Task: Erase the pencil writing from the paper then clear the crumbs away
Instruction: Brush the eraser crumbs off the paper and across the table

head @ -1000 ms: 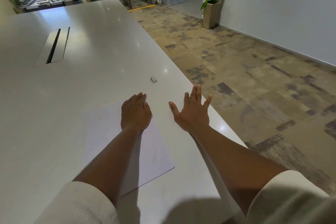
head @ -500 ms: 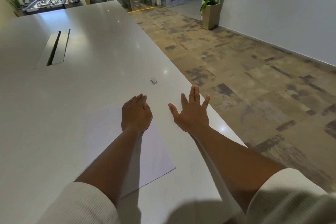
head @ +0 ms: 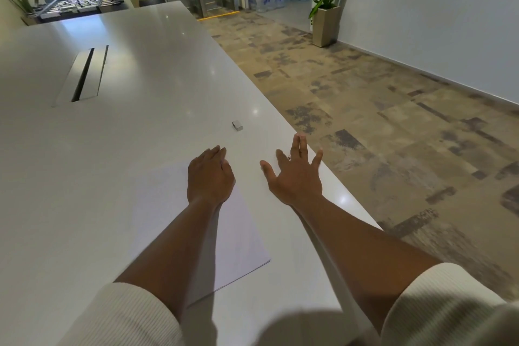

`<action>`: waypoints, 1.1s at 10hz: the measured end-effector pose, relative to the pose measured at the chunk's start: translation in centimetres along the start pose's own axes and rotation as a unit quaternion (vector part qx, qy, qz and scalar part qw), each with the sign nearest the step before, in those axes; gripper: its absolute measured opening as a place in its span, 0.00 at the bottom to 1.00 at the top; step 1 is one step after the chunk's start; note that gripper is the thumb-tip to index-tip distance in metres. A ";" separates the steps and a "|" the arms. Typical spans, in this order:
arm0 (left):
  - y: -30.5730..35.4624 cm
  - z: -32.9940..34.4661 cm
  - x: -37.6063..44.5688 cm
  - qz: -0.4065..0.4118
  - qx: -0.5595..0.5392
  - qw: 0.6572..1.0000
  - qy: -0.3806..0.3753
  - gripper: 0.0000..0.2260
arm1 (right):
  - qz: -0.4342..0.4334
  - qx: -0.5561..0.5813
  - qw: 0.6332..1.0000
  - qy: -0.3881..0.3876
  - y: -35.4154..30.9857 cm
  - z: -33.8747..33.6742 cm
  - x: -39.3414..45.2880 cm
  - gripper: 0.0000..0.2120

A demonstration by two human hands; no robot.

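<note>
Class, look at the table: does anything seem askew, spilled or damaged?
Nothing is spilled or damaged. The paper lies skewed to the table edge under the left hand; the eraser sits apart, beyond both hands, untouched.

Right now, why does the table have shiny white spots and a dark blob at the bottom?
Head view: ceiling lights glare as small bright dots on the glossy white table; the dark blob at the near edge looks like the person's own shadow; the wide lens bends the table's edges.
</note>
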State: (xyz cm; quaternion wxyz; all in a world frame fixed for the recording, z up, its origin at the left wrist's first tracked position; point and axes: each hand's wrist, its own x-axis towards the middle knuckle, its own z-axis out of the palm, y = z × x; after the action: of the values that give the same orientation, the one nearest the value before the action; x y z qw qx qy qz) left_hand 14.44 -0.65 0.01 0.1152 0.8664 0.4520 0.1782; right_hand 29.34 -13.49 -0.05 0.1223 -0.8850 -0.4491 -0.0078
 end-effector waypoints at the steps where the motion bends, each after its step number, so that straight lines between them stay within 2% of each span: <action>1: 0.0 0.0 0.0 -0.001 -0.004 1.000 0.001 0.21 | 0.018 0.000 1.000 0.008 0.0 0.2 0.0 0.41; 2: -0.1 0.1 0.1 0.000 -0.004 1.000 0.001 0.21 | 0.031 0.014 0.999 0.021 0.0 0.4 -0.1 0.43; 4: -0.1 0.0 0.0 -0.001 -0.009 1.000 0.006 0.21 | -0.112 0.054 0.991 -0.046 1.3 0.6 0.1 0.36; 5: -0.2 0.0 0.0 0.000 -0.011 1.000 0.007 0.21 | -0.125 0.059 0.988 -0.064 2.1 0.7 0.5 0.35; 7: -0.2 -0.1 -0.1 -0.005 -0.016 1.000 0.001 0.21 | -0.059 0.024 0.997 -0.046 2.6 0.9 0.9 0.39; 9: -0.2 -0.1 -0.2 -0.005 -0.018 1.000 0.003 0.21 | 0.034 0.118 0.992 0.012 3.8 0.6 1.7 0.37; 11: -0.1 -0.2 0.0 -0.006 -0.020 1.000 -0.001 0.21 | 0.093 0.164 0.982 0.024 3.6 0.0 2.2 0.30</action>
State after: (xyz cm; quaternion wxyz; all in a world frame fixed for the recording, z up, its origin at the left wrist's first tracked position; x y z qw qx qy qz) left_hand 14.24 -0.59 0.11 0.1340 0.8613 0.4534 0.1861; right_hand 33.48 -13.82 -0.51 0.2768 -0.8906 -0.3566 0.0559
